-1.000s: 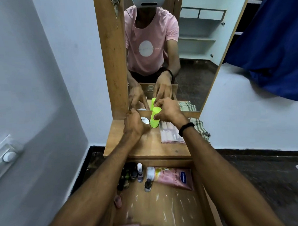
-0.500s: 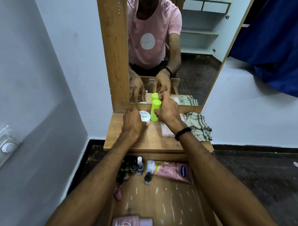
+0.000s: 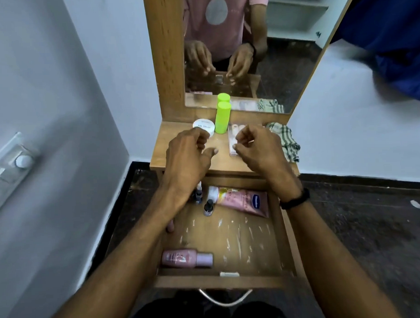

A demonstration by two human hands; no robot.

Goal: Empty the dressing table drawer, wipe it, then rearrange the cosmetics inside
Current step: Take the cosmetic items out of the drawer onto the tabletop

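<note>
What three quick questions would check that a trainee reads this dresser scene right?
1. True or false: the green bottle stands upright on the tabletop.
2. Where does the pink tube lie? A tabletop; B drawer; C floor.
3. Fill in: just left of the green bottle sits a white ____.
Key: 1 true; 2 B; 3 jar.
</note>
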